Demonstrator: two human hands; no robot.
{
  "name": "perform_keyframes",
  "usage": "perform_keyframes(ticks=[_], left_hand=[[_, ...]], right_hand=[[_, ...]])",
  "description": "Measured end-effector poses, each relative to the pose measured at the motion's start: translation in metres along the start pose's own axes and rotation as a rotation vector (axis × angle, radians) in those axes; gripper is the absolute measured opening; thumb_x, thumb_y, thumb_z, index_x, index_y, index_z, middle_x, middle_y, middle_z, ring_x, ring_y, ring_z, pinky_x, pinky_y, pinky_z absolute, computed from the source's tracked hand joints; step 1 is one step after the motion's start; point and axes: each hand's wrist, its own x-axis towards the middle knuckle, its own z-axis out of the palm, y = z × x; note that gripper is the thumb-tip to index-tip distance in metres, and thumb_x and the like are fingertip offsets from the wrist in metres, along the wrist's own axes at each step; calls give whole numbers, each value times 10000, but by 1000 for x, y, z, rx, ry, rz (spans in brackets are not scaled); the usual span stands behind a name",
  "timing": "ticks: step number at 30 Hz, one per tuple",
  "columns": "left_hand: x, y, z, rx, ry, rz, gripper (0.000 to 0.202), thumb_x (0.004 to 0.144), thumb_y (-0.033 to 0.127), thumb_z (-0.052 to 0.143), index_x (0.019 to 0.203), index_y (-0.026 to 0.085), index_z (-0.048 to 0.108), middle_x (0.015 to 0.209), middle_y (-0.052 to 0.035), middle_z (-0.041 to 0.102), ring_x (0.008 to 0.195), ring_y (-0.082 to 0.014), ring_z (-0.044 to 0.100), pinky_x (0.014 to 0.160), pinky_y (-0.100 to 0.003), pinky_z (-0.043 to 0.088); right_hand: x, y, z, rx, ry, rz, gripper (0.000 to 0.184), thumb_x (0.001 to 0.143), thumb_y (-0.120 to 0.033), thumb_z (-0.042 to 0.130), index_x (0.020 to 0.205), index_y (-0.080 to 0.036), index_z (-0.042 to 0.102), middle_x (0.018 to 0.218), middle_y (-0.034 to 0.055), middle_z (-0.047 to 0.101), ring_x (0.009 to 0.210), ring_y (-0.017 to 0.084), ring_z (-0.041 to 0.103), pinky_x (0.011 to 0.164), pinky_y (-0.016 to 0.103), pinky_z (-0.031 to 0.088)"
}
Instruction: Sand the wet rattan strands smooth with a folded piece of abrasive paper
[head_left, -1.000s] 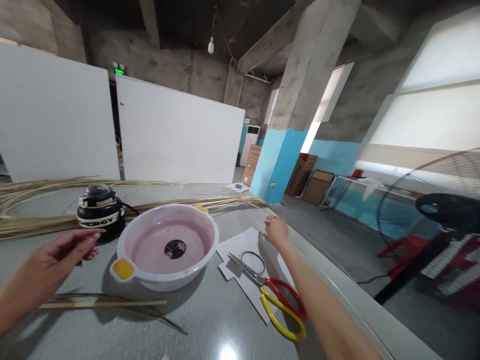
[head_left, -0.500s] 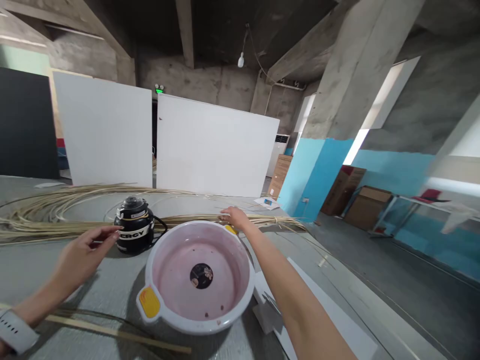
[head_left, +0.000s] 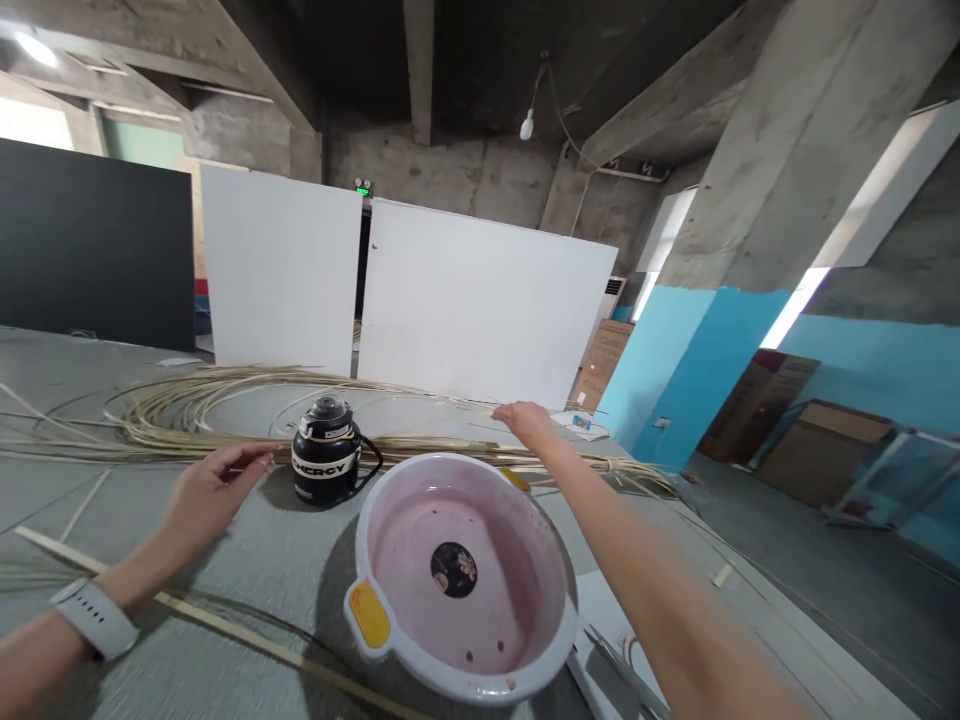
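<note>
My right hand (head_left: pixel 529 424) reaches past the far rim of a white basin (head_left: pixel 390 650) with a pink inside and yellow handles, over a long bundle of pale cane strips (head_left: pixel 187 420). Its fingers are bent at the strips, and I cannot see whether they grip any. My left hand (head_left: pixel 214 490) hovers with loosely spread fingers left of a black jug (head_left: pixel 325 463) with white lettering and holds nothing. A white watch (head_left: pixel 94 618) sits on that wrist.
A flat wooden strip (head_left: pixel 247 640) lies on the grey table before the basin. Scissor blades and white paper (head_left: pixel 622 670) show at the lower right. White boards (head_left: pixel 480 300) stand behind the table. Cardboard boxes (head_left: pixel 817 450) line the blue wall.
My right hand has swung left from the table's right edge by the paper to the cane bundle behind the basin. The view has turned left, and the scissors have slid almost out of frame.
</note>
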Motion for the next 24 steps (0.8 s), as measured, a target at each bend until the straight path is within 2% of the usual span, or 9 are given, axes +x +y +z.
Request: perform_keyframes(ticks=[3, 5, 7, 10, 13, 16, 20, 22, 24], left_hand=[[13, -3, -5, 51, 48, 58, 444, 816, 512, 526, 1018, 160, 707, 905, -72, 759, 795, -246, 699, 724, -330, 544], [25, 2, -8, 104, 73, 120, 461, 837, 502, 484, 1037, 146, 697, 910, -90, 750, 780, -245, 696, 722, -346, 549], [36, 15, -11, 172, 92, 208, 461, 872, 476, 442, 1058, 132, 686, 975, -113, 734, 831, -250, 687, 768, -364, 547], [50, 43, -4, 305, 73, 380, 443, 923, 456, 420, 1102, 145, 681, 1098, -128, 700, 1033, -281, 638, 950, -420, 480], [58, 73, 20, 460, -18, 537, 402, 919, 470, 520, 1110, 161, 691, 1164, -135, 672, 1141, -317, 575, 1040, -469, 396], [61, 97, 59, 601, -122, 637, 388, 875, 462, 646, 1083, 137, 688, 1158, -139, 668, 1161, -312, 563, 1064, -479, 376], [67, 119, 109, 745, -179, 650, 299, 902, 369, 659, 1091, 137, 652, 1164, -100, 658, 1147, -274, 587, 1043, -529, 407], [73, 127, 127, 780, -199, 643, 258, 921, 344, 641, 1083, 143, 649, 1147, -87, 661, 1085, -254, 620, 991, -512, 465], [82, 134, 136, 791, -214, 648, 243, 929, 335, 634, 1076, 141, 649, 1113, -81, 669, 1022, -237, 644, 941, -482, 508]], right_hand=[[2, -3, -26, -48, 225, 59, 275, 1003, -284, 456, 1108, -165, 680, 1066, 117, 716, 1030, 223, 633, 891, 368, 475], [2, 0, -45, -65, 379, 110, 315, 1008, -247, 407, 1131, -167, 686, 1076, 135, 726, 1047, 238, 623, 865, 339, 444], [-1, 10, -63, -75, 516, 170, 338, 1005, -238, 385, 1147, -161, 681, 1084, 140, 727, 1020, 247, 627, 823, 329, 426], [-10, 32, -88, -89, 681, 268, 361, 996, -255, 369, 1108, -125, 687, 1031, 165, 729, 929, 259, 634, 739, 327, 402], [-24, 52, -107, -101, 787, 347, 366, 978, -270, 373, 1078, -114, 689, 946, 166, 727, 828, 255, 621, 659, 316, 357], [-41, 65, -123, -106, 834, 397, 348, 958, -286, 403, 1048, -128, 700, 871, 146, 717, 751, 234, 591, 622, 304, 304], [-65, 80, -142, -93, 866, 496, 382, 971, -295, 375, 1087, -118, 693, 856, 155, 698, 664, 207, 520, 590, 311, 213], [-79, 88, -148, -88, 872, 532, 396, 981, -294, 357, 1126, -116, 680, 886, 167, 695, 654, 203, 499, 596, 319, 199], [-94, 95, -149, -68, 859, 536, 403, 987, -302, 349, 1150, -127, 674, 927, 178, 695, 673, 209, 507, 612, 326, 218]])
